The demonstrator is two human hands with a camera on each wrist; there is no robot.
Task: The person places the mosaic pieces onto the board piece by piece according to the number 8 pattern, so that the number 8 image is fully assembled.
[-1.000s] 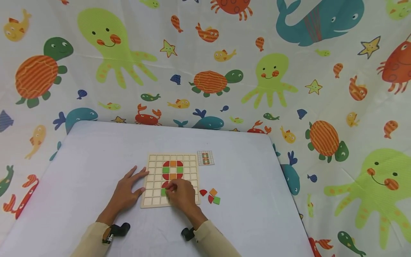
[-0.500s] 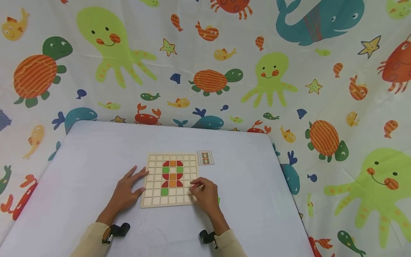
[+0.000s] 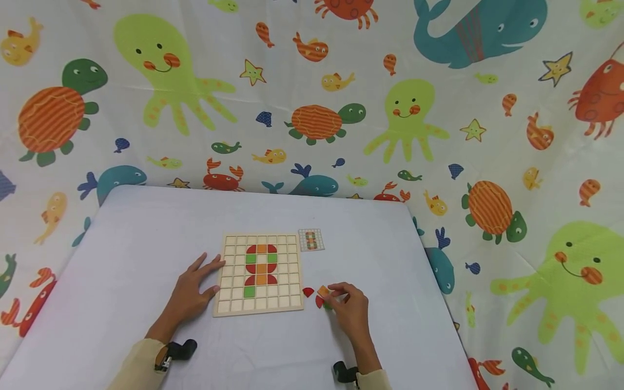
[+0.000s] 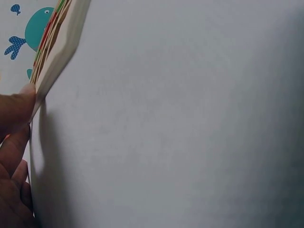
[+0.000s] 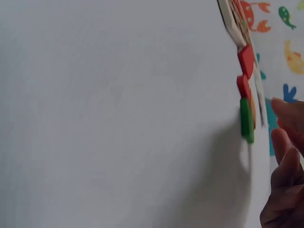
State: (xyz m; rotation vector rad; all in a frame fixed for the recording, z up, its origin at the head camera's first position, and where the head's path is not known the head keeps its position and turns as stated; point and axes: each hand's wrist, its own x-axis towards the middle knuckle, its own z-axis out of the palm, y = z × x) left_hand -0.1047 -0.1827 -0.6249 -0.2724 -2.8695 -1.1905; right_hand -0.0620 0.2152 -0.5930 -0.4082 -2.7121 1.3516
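Note:
A wooden grid board [image 3: 287, 303] lies on the white table, with red quarter-round, orange square and green square tiles set in its middle columns. My left hand [image 3: 192, 290] rests at the board's left edge, fingers spread; in the left wrist view the thumb [image 4: 19, 107] touches the board's side. Right of the board lie two loose red tiles [image 3: 309, 292], an orange square tile [image 3: 323, 291] and a green tile [image 5: 246, 121]. Over these hovers my right hand [image 3: 352, 311], thumb and index fingertips right at the orange tile. Part of the green tile is hidden behind the fingers in the head view.
A small pattern card [image 3: 311, 240] with a gridded picture lies beside the board's upper right corner. Behind the table [image 3: 146, 227] hangs a curtain [image 3: 336, 157] printed with sea animals. Both wrists wear small black cameras [image 3: 182, 349].
My right hand has left the board and moved right to the loose tiles, uncovering an orange and a red tile in the lower pattern row. The left hand has stayed put.

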